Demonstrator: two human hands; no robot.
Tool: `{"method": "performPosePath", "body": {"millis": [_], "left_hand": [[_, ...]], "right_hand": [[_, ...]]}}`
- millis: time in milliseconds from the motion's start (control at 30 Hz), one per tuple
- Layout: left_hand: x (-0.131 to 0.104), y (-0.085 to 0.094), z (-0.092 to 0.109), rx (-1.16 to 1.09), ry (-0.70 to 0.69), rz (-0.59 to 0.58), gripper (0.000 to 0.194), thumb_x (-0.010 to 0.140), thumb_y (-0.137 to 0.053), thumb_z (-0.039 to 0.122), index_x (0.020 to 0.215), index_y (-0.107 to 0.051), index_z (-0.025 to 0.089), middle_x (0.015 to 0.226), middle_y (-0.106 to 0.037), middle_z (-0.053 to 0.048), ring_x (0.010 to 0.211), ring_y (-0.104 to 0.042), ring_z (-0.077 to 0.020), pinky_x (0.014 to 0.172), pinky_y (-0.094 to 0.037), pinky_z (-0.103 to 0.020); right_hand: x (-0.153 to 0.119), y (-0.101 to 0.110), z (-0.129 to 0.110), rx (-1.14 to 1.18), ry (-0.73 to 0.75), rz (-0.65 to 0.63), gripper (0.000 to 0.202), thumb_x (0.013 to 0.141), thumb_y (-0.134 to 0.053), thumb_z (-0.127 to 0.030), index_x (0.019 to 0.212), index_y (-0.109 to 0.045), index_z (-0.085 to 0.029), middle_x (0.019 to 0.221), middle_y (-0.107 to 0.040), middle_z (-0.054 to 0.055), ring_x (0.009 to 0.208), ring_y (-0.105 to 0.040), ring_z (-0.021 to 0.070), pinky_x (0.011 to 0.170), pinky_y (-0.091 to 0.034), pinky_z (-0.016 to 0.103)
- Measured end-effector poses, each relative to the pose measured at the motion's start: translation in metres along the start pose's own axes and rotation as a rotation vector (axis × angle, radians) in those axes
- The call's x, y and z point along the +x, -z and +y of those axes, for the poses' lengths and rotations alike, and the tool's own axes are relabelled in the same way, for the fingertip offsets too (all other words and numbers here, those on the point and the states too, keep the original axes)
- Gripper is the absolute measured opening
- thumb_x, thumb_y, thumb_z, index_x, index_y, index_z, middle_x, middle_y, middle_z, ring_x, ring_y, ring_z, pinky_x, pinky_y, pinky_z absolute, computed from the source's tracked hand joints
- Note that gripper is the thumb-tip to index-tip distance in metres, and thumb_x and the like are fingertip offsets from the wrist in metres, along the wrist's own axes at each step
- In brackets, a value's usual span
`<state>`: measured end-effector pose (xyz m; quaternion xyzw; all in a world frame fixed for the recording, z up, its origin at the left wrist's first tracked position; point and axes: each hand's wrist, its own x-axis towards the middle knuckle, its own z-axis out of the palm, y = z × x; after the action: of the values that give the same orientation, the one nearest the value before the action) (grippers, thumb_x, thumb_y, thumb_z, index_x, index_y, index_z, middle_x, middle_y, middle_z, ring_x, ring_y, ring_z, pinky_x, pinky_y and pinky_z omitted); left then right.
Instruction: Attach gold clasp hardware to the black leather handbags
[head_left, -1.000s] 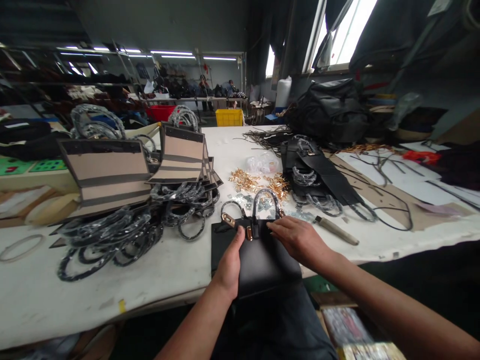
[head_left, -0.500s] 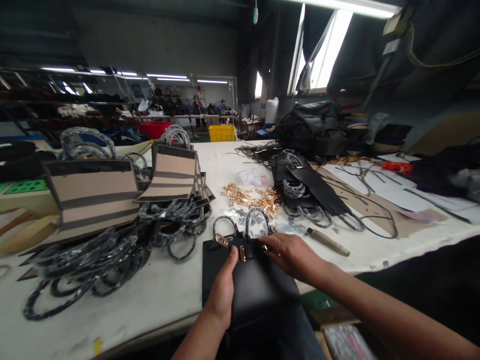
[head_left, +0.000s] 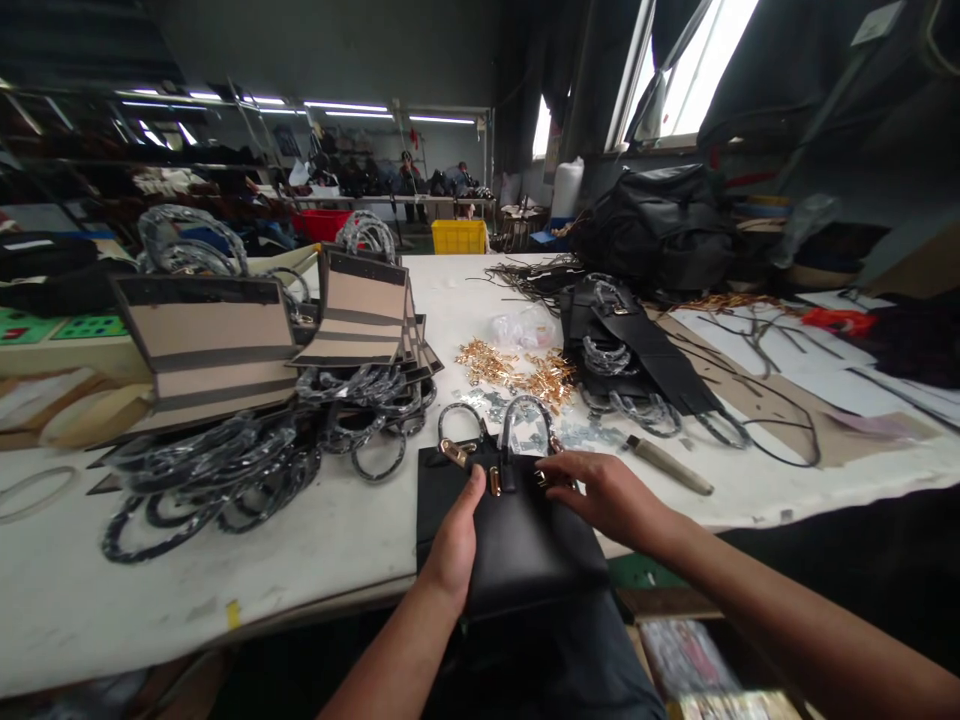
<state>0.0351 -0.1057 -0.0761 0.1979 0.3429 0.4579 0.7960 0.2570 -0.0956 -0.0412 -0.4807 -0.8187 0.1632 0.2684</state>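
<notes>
A black handbag (head_left: pixel 532 560) lies at the table's front edge, partly over my lap, its two looped handles wrapped in clear plastic. My left hand (head_left: pixel 450 555) grips the bag, thumb on the front near a gold plate (head_left: pixel 495 480); its other fingers are hidden. At the upper right of the bag, my right hand (head_left: pixel 615 495) has its thumb and fingers closed around a small gold metal fitting (head_left: pixel 541 478), mostly covered by the fingertips. Another gold clasp piece (head_left: pixel 454 452) sits on a strap at the upper left.
Beyond the bag lie a heap of gold fittings (head_left: pixel 551 380) and scattered small metal plates (head_left: pixel 517 425). A tool with a pale handle (head_left: pixel 671 468) rests to the right. Stacked bag parts (head_left: pixel 217 345) with wrapped handles stand left; more black bags (head_left: pixel 652 350) lie right.
The view has tilted down and shifted left, so everything appears higher and further right. Both hands stay at the same places on the bag; my right fingers have shifted slightly around the fitting.
</notes>
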Motion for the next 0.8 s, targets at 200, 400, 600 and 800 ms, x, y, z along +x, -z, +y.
{"method": "performPosePath", "body": {"millis": [200, 400, 600, 800], "left_hand": [[-0.005, -0.005, 0.002, -0.001, 0.01, 0.011, 0.063, 0.086, -0.072, 0.061, 0.132, -0.07, 0.018, 0.115, -0.078, -0.013, 0.133, -0.059, -0.0427, 0.112, -0.048, -0.06], [-0.01, -0.009, 0.007, -0.009, 0.048, 0.002, 0.065, 0.084, -0.074, 0.062, 0.131, -0.07, 0.018, 0.115, -0.078, -0.014, 0.133, -0.059, -0.0436, 0.112, -0.048, -0.06], [-0.009, -0.003, -0.001, -0.001, -0.008, 0.055, 0.063, 0.085, -0.076, 0.057, 0.133, -0.069, 0.017, 0.113, -0.079, -0.012, 0.131, -0.061, -0.0425, 0.112, -0.049, -0.058], [-0.007, 0.003, -0.01, -0.018, -0.003, 0.038, 0.063, 0.087, -0.071, 0.061, 0.132, -0.07, 0.018, 0.114, -0.079, -0.012, 0.13, -0.061, -0.0424, 0.112, -0.049, -0.059]], "right_hand": [[0.003, 0.014, -0.003, 0.027, 0.031, 0.023, 0.02, 0.095, -0.064, -0.02, 0.11, -0.076, -0.024, 0.102, -0.077, 0.006, 0.091, -0.073, 0.0219, 0.082, -0.058, 0.033], [-0.001, 0.013, 0.002, -0.08, 0.13, -0.039, 0.019, 0.102, -0.058, -0.028, 0.105, -0.077, -0.023, 0.098, -0.072, 0.008, 0.088, -0.07, 0.0203, 0.079, -0.055, 0.031], [-0.003, 0.011, -0.002, -0.268, 0.12, -0.076, 0.02, 0.102, -0.056, -0.027, 0.105, -0.075, -0.022, 0.094, -0.073, 0.008, 0.082, -0.069, 0.0193, 0.075, -0.051, 0.028], [0.005, 0.007, -0.005, -0.357, 0.118, -0.104, 0.016, 0.096, -0.06, -0.023, 0.097, -0.076, -0.021, 0.085, -0.072, 0.006, 0.073, -0.067, 0.0174, 0.066, -0.045, 0.026]]}}
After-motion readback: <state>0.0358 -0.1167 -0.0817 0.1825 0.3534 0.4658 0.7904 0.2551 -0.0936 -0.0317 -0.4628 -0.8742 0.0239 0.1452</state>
